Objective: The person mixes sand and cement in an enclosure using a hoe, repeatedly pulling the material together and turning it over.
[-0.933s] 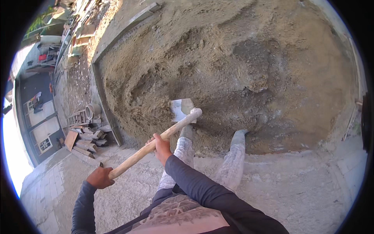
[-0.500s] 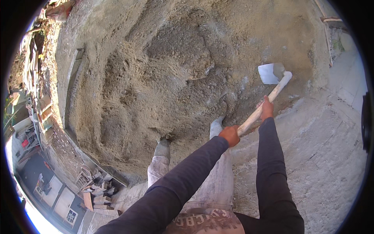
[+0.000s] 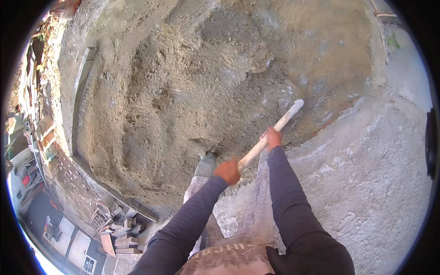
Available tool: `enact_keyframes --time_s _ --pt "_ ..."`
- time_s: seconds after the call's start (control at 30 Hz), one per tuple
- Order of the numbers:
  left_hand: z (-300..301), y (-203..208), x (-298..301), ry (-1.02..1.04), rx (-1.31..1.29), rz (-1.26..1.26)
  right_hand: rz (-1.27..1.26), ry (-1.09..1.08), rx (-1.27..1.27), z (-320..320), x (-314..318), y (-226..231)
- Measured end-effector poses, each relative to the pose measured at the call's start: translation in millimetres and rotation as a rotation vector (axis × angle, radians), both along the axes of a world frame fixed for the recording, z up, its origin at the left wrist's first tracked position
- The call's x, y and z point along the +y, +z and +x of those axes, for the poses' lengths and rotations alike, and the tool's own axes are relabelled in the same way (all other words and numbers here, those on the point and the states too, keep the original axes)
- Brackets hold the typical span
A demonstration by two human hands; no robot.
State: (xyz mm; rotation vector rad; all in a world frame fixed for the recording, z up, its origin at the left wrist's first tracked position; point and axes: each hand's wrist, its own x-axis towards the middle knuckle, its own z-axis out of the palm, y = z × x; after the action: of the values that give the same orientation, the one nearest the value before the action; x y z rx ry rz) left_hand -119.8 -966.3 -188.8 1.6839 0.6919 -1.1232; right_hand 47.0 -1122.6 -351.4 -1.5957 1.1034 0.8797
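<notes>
Both of my hands are wrapped round the pale wooden handle of a hoe (image 3: 255, 151). My left hand (image 3: 228, 171) grips near the handle's lower end, close to my body. Further up the shaft, my right hand (image 3: 273, 138) closes round it. The far end of the handle rests over a heap of grey-brown soil (image 3: 183, 96), and the hoe's blade does not show; the soil or the handle's head hides it. My left boot (image 3: 206, 164) is partly sunk in the soil beneath my hands.
A low board edging (image 3: 81, 89) borders the soil on the left. Rough pale concrete ground (image 3: 357, 174) spreads to the right. At lower left lies a pile of wood offcuts (image 3: 126, 233), near white doors (image 3: 79, 247). A damp, smoother patch (image 3: 330, 50) lies at far right.
My hands have drawn the hoe left and toward my body. Its metal blade, visible above the ground before, is now out of sight at the soil. My grip remains closed.
</notes>
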Motion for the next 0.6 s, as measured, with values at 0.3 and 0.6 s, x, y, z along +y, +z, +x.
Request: enact_keyframes --time_s 0.3,0.6 --pt "-276 270 89 0.047 0.179 0.246 0.265 -0.095 0.348 -329 138 209" --pt "-233 296 81 0.158 0.133 0.189 0.399 0.048 0.199 -220 174 267"
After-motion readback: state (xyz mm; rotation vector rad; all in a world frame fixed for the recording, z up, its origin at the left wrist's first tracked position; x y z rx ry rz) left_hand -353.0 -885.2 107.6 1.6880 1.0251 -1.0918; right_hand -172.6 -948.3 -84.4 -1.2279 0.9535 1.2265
